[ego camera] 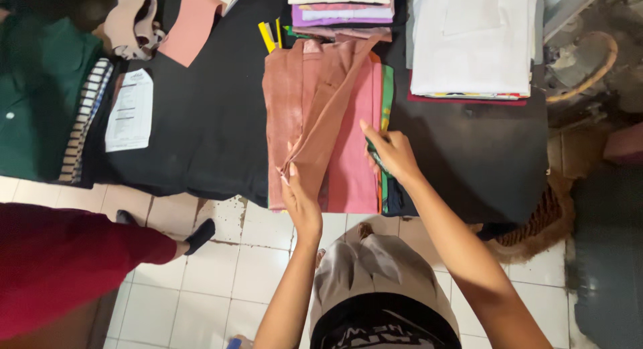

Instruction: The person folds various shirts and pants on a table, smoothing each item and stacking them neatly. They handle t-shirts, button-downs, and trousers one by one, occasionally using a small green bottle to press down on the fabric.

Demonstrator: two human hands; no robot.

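Observation:
A dusty-pink garment (301, 101) lies folded on top of a pile of folded cloth on the black-covered table (214, 121). My left hand (299, 195) pinches the near edge of its folded flap. My right hand (392, 151) rests on the right side of the pile and grips the edges of the lower pink and green layers (384, 94). Both arms reach in from the bottom of the view.
A stack of white cloth (472, 41) lies at the back right, and a stack of purple and pink folded cloth (341, 14) behind the pile. A paper sheet (130, 111), striped and green cloth (40, 101) lie at left. Another person's red-clad leg (74, 262) stands on the tiled floor at left.

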